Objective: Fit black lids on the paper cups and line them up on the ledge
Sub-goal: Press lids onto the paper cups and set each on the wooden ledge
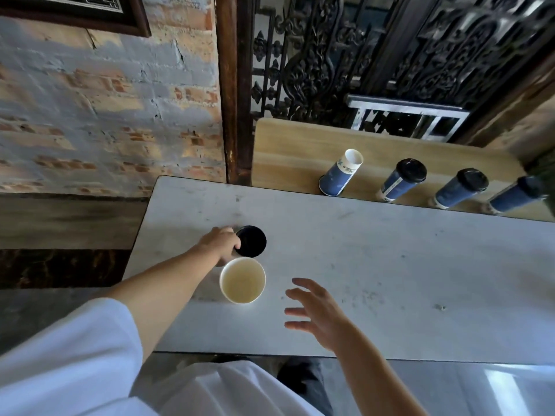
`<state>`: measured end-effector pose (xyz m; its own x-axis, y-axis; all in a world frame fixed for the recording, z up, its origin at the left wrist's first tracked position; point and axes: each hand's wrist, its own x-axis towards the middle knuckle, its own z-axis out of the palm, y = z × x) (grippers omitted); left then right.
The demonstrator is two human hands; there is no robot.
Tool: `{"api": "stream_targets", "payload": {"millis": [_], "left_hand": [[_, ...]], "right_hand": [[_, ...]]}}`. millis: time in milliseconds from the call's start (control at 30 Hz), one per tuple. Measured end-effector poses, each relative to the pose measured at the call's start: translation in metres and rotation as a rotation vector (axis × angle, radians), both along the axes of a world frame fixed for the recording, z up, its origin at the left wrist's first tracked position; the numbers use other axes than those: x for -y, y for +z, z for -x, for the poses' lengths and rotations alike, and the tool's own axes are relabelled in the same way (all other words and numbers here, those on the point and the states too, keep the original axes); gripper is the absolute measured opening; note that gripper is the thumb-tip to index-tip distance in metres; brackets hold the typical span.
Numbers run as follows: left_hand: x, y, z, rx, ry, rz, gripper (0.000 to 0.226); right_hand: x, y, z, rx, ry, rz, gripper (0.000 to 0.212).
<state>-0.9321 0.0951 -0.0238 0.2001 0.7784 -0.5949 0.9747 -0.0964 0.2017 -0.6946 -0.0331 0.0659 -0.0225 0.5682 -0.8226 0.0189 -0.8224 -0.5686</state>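
Observation:
An open paper cup stands on the white table, seen from above, with no lid. Just beyond it lies a black lid. My left hand rests on the lid's left edge, fingers curled onto it. My right hand hovers to the right of the cup, fingers spread, holding nothing. On the wooden ledge behind the table stand a blue cup without a lid and three lidded blue cups in a row.
A brick wall and a dark wooden post rise at the left. Ornate black ironwork stands behind the ledge. The table's front edge runs just above my white shirt.

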Motion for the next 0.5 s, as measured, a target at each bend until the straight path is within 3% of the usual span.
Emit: {"api": "stream_targets", "payload": {"millis": [100, 233, 333, 433, 500], "left_hand": [[0.014, -0.013, 0.017, 0.005, 0.004, -0.059, 0.008], [0.033, -0.021, 0.037, 0.114, 0.116, -0.142, 0.009], [0.035, -0.012, 0.047, 0.302, 0.275, -0.409, 0.009], [0.036, 0.029, 0.050, 0.563, 0.545, -0.558, 0.012], [0.045, 0.071, 0.045, 0.797, 0.782, -0.516, 0.012]], "right_hand": [[0.000, 0.001, -0.004, 0.011, -0.014, -0.005, 0.036], [-0.002, 0.003, -0.001, 0.034, -0.011, -0.003, 0.032], [-0.006, 0.009, 0.010, 0.048, 0.009, -0.033, 0.030], [-0.016, 0.016, 0.028, 0.148, 0.072, -0.219, 0.033], [-0.022, 0.025, 0.040, 0.342, 0.255, -0.481, 0.056]]}}
